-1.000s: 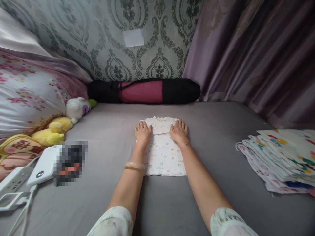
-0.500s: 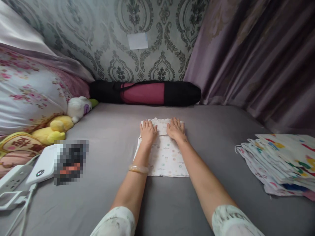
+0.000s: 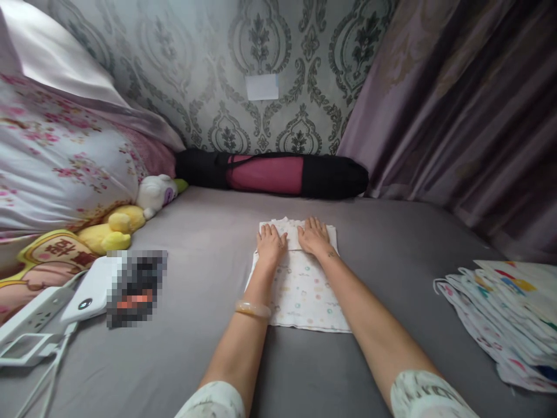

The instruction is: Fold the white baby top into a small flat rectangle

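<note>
A small white printed cloth (image 3: pixel 300 290) lies flat on the grey bed sheet (image 3: pixel 209 244) in front of me, its far end folded over. My left hand (image 3: pixel 270 245) rests palm down on the far left part of the cloth, fingers spread; a pale bangle sits on that wrist. My right hand (image 3: pixel 314 237) presses flat on the folded far edge, close beside the left. Neither hand grips anything.
A stack of colourful printed cloths (image 3: pixel 505 313) lies at the right. A black and pink rolled bag (image 3: pixel 270 173) lies along the wall. Plush toys (image 3: pixel 126 217), floral pillows (image 3: pixel 56 162), a power strip (image 3: pixel 26 325) and cable sit at the left. Curtains (image 3: pixel 456 110) hang right.
Both hands have slid toward each other along the cloth's folded far edge. The view has shifted, so everything sits a little lower and further right.
</note>
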Action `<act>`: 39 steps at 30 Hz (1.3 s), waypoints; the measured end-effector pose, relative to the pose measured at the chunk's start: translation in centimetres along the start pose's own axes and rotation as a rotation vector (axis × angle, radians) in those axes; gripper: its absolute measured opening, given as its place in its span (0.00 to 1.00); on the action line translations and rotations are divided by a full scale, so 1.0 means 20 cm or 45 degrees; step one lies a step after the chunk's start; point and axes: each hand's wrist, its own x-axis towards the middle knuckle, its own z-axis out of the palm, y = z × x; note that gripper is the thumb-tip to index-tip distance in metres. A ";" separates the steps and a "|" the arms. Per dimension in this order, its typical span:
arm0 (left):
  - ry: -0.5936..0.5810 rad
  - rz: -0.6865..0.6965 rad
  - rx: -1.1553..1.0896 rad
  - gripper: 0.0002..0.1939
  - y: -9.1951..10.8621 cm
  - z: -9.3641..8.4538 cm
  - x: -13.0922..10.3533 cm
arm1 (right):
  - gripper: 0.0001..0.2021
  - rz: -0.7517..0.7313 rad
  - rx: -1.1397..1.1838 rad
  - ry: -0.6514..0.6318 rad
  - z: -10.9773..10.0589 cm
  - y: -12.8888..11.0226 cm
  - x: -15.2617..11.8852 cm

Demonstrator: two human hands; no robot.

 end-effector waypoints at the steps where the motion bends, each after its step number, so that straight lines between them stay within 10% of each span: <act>1: 0.013 0.000 -0.006 0.33 0.00 0.00 0.00 | 0.31 -0.027 0.002 0.017 0.01 -0.01 0.00; 19: 0.049 -0.052 -0.180 0.24 -0.05 -0.05 0.02 | 0.31 -0.424 0.082 -0.067 0.08 -0.20 0.07; 28: 0.063 -0.048 -0.136 0.22 -0.06 -0.06 0.02 | 0.31 -0.379 0.142 -0.184 0.07 -0.20 0.10; 39: 0.015 0.187 -0.081 0.26 0.00 0.01 0.04 | 0.31 -0.006 0.074 0.045 0.07 0.01 -0.02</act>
